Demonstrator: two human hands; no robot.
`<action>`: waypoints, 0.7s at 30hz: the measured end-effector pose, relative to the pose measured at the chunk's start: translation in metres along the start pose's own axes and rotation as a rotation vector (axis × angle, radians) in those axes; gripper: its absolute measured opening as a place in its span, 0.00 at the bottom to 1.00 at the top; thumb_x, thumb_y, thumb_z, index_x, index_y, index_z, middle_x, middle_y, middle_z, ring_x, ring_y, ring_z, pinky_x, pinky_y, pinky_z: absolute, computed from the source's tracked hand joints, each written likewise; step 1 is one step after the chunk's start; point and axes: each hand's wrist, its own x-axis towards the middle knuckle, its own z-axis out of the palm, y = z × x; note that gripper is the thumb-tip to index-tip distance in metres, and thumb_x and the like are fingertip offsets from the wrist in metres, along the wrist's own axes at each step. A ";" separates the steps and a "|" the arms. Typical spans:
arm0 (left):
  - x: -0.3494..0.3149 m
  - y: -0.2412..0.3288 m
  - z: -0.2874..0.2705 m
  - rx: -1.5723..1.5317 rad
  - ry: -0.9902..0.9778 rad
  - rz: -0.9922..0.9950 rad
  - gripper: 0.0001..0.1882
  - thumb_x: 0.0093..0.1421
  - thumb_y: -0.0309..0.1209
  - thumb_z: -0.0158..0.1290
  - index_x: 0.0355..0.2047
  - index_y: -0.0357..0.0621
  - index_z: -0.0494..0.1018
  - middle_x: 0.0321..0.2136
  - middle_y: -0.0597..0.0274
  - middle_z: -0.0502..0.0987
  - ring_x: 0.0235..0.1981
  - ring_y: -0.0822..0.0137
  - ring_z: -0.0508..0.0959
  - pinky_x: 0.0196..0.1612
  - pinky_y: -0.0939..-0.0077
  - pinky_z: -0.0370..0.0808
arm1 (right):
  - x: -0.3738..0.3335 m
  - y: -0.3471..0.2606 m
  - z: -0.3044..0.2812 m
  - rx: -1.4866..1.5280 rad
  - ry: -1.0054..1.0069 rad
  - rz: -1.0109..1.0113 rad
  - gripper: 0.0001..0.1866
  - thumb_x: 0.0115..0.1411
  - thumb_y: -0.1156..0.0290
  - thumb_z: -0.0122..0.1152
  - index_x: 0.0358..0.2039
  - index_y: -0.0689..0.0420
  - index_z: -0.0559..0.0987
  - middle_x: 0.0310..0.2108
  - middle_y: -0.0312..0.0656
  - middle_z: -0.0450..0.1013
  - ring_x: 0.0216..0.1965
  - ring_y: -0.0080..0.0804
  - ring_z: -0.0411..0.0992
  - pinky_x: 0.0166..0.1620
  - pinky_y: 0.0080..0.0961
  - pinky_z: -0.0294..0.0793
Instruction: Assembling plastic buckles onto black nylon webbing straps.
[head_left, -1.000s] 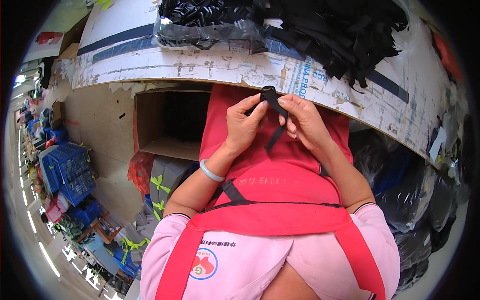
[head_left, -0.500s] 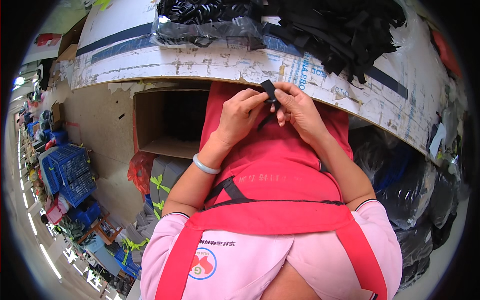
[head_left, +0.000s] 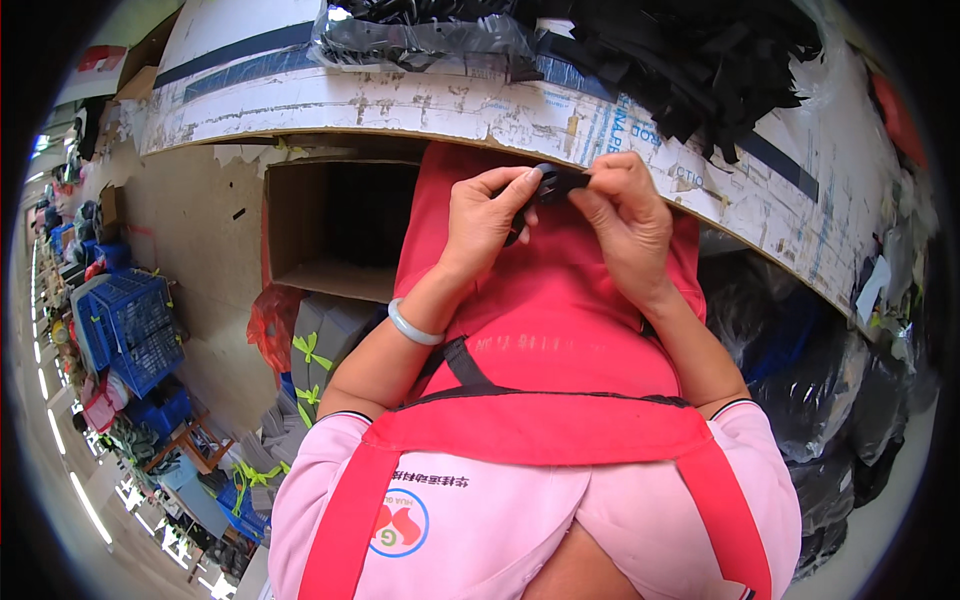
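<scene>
Just off the table's front edge, above the red apron (head_left: 560, 300), both hands hold a short black strap (head_left: 568, 183). My left hand (head_left: 478, 222) pinches one end between thumb and fingers. At that end is a small black slotted part that looks like a buckle, partly covered by the fingers. A dark bit also shows below the left fingers. My right hand (head_left: 632, 222), fingers curled and closed, grips the other end, so the strap spans the short gap between the hands.
On the white board-topped table (head_left: 420, 115) lie a clear plastic bag (head_left: 425, 45) of black pieces and a heap of black strips (head_left: 700, 65). An open cardboard box (head_left: 335, 280) sits under the table edge at left. Bulging dark plastic bags (head_left: 810, 400) stand at right, blue crates (head_left: 135, 330) far left.
My right hand has moved right and turned over, drawing the strap sideways between the hands. Before, the strap stood upright and the hands were closer together.
</scene>
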 end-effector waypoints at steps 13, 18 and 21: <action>-0.004 -0.009 -0.005 0.251 0.034 0.423 0.06 0.60 0.26 0.57 0.37 0.38 0.78 0.26 0.70 0.76 0.21 0.83 0.72 0.19 0.89 0.67 | -0.001 -0.002 -0.011 0.144 -0.369 0.800 0.11 0.61 0.66 0.61 0.25 0.57 0.76 0.20 0.24 0.65 0.22 0.09 0.57 0.24 0.11 0.54; -0.010 -0.001 -0.001 0.227 -0.052 0.344 0.06 0.58 0.22 0.57 0.37 0.36 0.78 0.32 0.67 0.76 0.22 0.81 0.73 0.19 0.88 0.68 | -0.007 0.012 -0.011 0.232 -0.277 0.758 0.09 0.61 0.66 0.61 0.28 0.58 0.77 0.21 0.26 0.67 0.21 0.10 0.60 0.23 0.12 0.58; -0.008 -0.001 -0.003 0.181 -0.085 0.334 0.07 0.56 0.19 0.58 0.36 0.37 0.78 0.34 0.66 0.75 0.23 0.80 0.73 0.19 0.88 0.69 | -0.009 0.017 -0.013 0.311 -0.180 0.792 0.10 0.62 0.64 0.60 0.32 0.58 0.77 0.20 0.28 0.67 0.20 0.11 0.62 0.20 0.11 0.60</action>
